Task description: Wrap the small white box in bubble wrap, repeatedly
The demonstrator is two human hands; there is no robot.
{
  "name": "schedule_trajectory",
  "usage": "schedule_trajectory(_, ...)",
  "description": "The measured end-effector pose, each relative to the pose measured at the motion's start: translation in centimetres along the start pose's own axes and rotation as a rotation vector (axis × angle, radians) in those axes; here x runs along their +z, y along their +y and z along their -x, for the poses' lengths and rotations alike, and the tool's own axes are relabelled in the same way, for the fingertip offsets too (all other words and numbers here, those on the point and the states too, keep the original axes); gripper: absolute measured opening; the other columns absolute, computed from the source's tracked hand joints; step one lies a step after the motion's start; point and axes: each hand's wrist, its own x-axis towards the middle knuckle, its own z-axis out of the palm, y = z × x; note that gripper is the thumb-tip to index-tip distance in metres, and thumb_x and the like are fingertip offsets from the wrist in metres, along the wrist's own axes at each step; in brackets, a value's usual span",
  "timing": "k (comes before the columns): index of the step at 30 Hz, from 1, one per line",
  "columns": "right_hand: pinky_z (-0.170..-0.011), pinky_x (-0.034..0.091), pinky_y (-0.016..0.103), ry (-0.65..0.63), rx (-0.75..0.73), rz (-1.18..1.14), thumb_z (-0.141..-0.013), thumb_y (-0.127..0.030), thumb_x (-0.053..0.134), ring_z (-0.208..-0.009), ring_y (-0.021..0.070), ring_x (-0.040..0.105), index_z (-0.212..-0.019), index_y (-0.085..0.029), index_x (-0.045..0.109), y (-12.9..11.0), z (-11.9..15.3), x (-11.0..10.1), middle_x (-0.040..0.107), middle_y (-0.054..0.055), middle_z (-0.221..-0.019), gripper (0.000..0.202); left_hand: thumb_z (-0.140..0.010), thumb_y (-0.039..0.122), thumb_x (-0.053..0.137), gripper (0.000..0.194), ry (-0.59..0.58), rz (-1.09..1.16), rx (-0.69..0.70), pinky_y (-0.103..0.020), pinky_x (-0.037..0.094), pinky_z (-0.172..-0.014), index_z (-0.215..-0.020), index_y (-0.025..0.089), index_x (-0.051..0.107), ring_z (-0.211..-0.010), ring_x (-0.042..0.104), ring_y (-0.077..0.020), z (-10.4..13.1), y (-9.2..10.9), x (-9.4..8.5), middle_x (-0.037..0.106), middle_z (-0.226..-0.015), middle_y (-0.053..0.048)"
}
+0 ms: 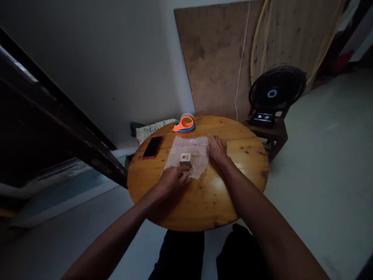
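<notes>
A small box [185, 159] sits on bubble wrap [189, 145], left hand [172, 179] beside it, right hand [217, 149] at the wrap's edge. Whether fingers grip, one cannot tell; a tug could topple the box.

Tabletop [210, 210]: wood, smooth, varnished to a gloss, with dark knots. Clock positions are taken from its centre.
- Centre: bubble wrap [198, 151], clear plastic film, crinkled, with a faint sheen; on it, a small box [185, 158], apparently printed card.
- 10 o'clock: phone [153, 147], screen dark, smooth and glass-like.
- Between 11 and 12 o'clock: tape dispenser [184, 124], smooth plastic.
- 12 o'clock: board [214, 54], wood-like, matt, stained.
- 1 o'clock: round panel [291, 35], pale knotted wood.
- 3 o'clock: floor [314, 175], smooth, faintly reflective.
</notes>
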Motion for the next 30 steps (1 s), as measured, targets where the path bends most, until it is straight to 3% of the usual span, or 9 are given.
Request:
schedule_trajectory(3,-0.094,0.040,0.036,0.028,0.039,-0.040,-0.088,-0.023,0.044,-0.113,0.0272,0.057,-0.136,-0.016,0.047,0.6,-0.2,0.7,0.060,0.016,-0.129,0.048,-0.085,0.040,0.055,0.022,-0.127,-0.318,0.070,-0.030,0.042,-0.067,-0.093,0.025,0.069,-0.074,0.064,-0.0220,-0.3,1.1,0.9,0.070,-0.080,-0.005)
schedule_trajectory(5,-0.093,0.040,0.035,0.042,0.061,-0.059,-0.088,-0.023,0.043,-0.112,0.0262,0.057,-0.134,-0.016,0.049,0.9,-0.3,1.1,0.061,0.015,-0.127,0.047,-0.086,0.042,0.053,0.024,-0.150,-0.388,0.124,-0.032,0.043,-0.070,-0.090,0.024,0.069,-0.076,0.063,-0.0224,0.0,1.6,1.1,0.068,-0.082,-0.006)
schedule_trajectory(11,-0.083,0.043,0.032,0.111,0.094,-0.150,-0.082,-0.017,0.046,-0.097,0.0226,0.059,-0.112,-0.018,0.061,1.6,-0.7,1.6,0.067,0.009,-0.109,0.034,-0.088,0.042,0.054,0.028,0.113,-0.443,0.191,-0.044,0.038,-0.090,-0.104,0.025,0.069,-0.100,0.052,-0.0274,1.9,1.5,2.1,0.061,-0.103,-0.010)
schedule_trajectory(16,-0.077,0.045,0.032,0.137,0.190,-0.255,-0.079,-0.020,0.049,-0.083,0.0207,0.060,-0.095,-0.020,0.063,2.3,-1.5,2.5,0.068,0.006,-0.092,0.021,-0.087,0.042,0.056,0.028,0.149,-0.379,0.161,-0.044,0.036,-0.091,-0.107,0.028,0.068,-0.102,0.048,-0.0266,2.4,0.7,3.0,0.058,-0.100,-0.009)
schedule_trajectory(18,-0.081,0.045,0.033,0.157,0.200,-0.417,-0.076,-0.020,0.052,-0.084,0.0197,0.059,-0.091,-0.020,0.063,2.5,-1.9,2.6,0.068,0.005,-0.090,0.019,-0.085,0.042,0.058,0.026,0.159,-0.359,0.160,-0.044,0.036,-0.091,-0.103,0.028,0.069,-0.104,0.048,-0.0270,2.3,0.5,3.2,0.057,-0.099,-0.008)
schedule_trajectory(22,-0.080,0.049,0.033,0.081,0.147,-0.764,-0.067,-0.025,0.061,-0.079,0.0173,0.060,-0.077,-0.020,0.062,2.7,-1.3,0.8,0.066,0.002,-0.079,0.011,-0.083,0.042,0.059,0.025,0.197,-0.357,0.149,-0.045,0.036,-0.089,-0.099,0.027,0.070,-0.106,0.047,-0.0293,2.4,0.5,3.3,0.058,-0.103,-0.010)
schedule_trajectory(28,-0.075,0.051,0.033,0.129,0.071,-0.848,-0.072,-0.040,0.062,-0.078,0.0173,0.061,-0.086,-0.019,0.066,0.9,4.3,-4.0,0.068,0.004,-0.086,0.026,-0.084,0.044,0.056,0.027,0.210,-0.351,0.172,-0.045,0.035,-0.089,-0.096,0.024,0.069,-0.110,0.045,-0.0301,2.9,0.4,3.3,0.058,-0.109,-0.011)
schedule_trajectory(30,-0.079,0.051,0.034,0.045,-0.057,-0.827,-0.074,-0.039,0.062,-0.084,0.0185,0.063,-0.091,-0.019,0.068,-1.1,5.7,-4.3,0.070,0.004,-0.091,0.027,-0.086,0.045,0.054,0.029,0.218,-0.346,0.188,-0.046,0.035,-0.090,-0.099,0.024,0.069,-0.112,0.044,-0.0305,2.9,0.2,3.3,0.058,-0.113,-0.012)
